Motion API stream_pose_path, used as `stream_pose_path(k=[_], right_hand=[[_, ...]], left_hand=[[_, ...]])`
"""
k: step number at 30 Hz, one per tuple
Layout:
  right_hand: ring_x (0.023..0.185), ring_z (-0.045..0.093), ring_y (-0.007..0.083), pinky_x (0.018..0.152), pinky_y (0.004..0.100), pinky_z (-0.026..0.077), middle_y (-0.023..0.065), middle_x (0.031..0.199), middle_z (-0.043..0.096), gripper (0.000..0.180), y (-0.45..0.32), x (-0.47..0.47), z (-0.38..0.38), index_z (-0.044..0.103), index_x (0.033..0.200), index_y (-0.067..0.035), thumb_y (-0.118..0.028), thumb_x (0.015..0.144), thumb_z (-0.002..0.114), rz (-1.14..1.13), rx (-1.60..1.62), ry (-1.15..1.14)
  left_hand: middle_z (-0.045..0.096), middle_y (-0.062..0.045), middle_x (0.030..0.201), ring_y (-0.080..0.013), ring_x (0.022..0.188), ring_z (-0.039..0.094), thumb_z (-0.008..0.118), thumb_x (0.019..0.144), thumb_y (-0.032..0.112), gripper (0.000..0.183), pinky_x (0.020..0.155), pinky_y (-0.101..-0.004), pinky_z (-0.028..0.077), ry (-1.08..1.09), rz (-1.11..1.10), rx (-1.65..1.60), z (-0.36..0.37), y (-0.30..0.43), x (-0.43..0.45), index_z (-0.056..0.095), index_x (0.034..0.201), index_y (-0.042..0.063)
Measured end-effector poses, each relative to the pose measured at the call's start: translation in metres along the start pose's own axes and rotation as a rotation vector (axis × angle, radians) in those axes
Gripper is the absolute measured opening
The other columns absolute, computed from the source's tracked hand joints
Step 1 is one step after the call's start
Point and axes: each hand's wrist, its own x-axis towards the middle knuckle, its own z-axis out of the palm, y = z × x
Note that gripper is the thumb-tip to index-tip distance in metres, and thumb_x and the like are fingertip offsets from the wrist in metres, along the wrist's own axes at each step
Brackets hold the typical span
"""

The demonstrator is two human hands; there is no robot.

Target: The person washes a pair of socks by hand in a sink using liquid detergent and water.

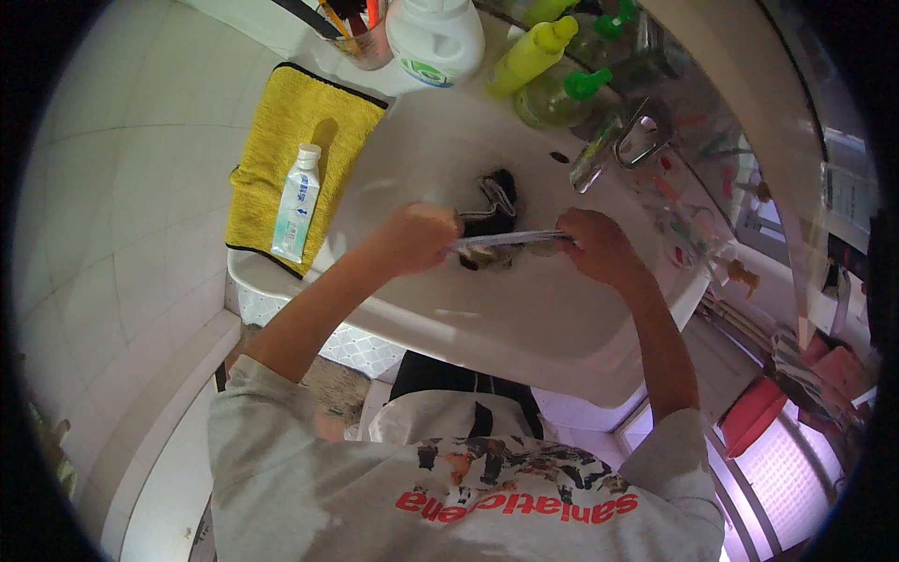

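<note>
A narrow whitish band (509, 239), perhaps cloth or lace, is pulled nearly straight between my two fists over a white washbasin (534, 319). My left hand (420, 237) grips one end. At the other end, my right hand (593, 242) has its fingers closed around it. Behind and below the band, a crumpled dark piece (491, 221) with pale striped trim lies in the bowl, apparently fabric. Dark and brownish patches show beneath the band. Whether the band joins the dark piece cannot be made out.
Left of the bowl, a toothpaste-like tube (296, 204) lies on a yellow towel (270, 140). A white jug (435, 42), a cup of tools (362, 46), a yellow bottle (530, 56) and a green-topped pump bottle (562, 98) line the back. The chrome faucet (597, 158) overhangs the right side.
</note>
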Motion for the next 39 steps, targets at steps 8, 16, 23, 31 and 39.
stream_pose_path(k=[8,16,23,31,39], right_hand=[[0.069,0.05,0.0246,0.059,0.0347,0.041,0.0074,0.072,0.048,0.012,-0.004,-0.021,0.016,0.05,0.074,-0.008,-0.015,0.067,0.056,0.113,-0.293,0.293],[0.086,0.047,0.0288,0.072,0.0384,0.04,0.0114,0.091,0.047,0.03,0.0,-0.036,0.115,0.049,0.092,-0.01,-0.018,0.064,0.059,0.216,0.065,-0.025],[0.113,0.028,0.0311,0.086,0.049,0.029,0.0135,0.124,0.026,0.07,-0.001,0.025,0.135,0.032,0.12,-0.016,-0.027,0.059,0.066,0.158,-0.118,0.254],[0.112,0.029,0.031,0.086,0.0425,0.032,0.0128,0.125,0.026,0.078,0.027,0.035,0.157,0.025,0.122,-0.016,-0.023,0.057,0.068,0.491,0.089,0.004],[0.094,0.047,0.0315,0.078,0.0383,0.039,0.0186,0.1,0.05,0.061,0.011,0.019,0.161,0.035,0.113,-0.006,-0.02,0.061,0.064,0.781,0.399,-0.123]], left_hand=[[0.049,-0.007,0.07,-0.0248,0.061,0.053,0.06,0.063,0.019,0.022,0.052,-0.0345,0.043,0.307,-0.453,0.228,-0.022,0.017,0.009,0.047,0.077,0.007],[0.044,-0.011,0.098,-0.0292,0.097,0.041,0.062,0.061,0.037,0.056,0.082,-0.0504,0.027,-0.052,-0.709,0.014,0.067,0.018,0.007,0.043,0.107,0.011],[0.033,-0.012,0.116,-0.0303,0.112,0.027,0.061,0.056,0.049,0.083,0.087,-0.0578,0.016,0.306,-0.339,0.172,0.123,-0.003,0.055,0.026,0.122,0.012],[0.046,-0.01,0.101,-0.0249,0.095,0.043,0.061,0.057,0.049,0.073,0.073,-0.0425,0.036,0.286,-0.332,0.034,0.146,-0.019,0.074,0.037,0.113,0.008],[0.051,-0.014,0.064,-0.0241,0.071,0.055,0.05,0.072,0.022,0.02,0.064,-0.0321,0.044,0.18,-0.515,-0.485,0.161,-0.013,0.071,0.052,0.088,0.009]])
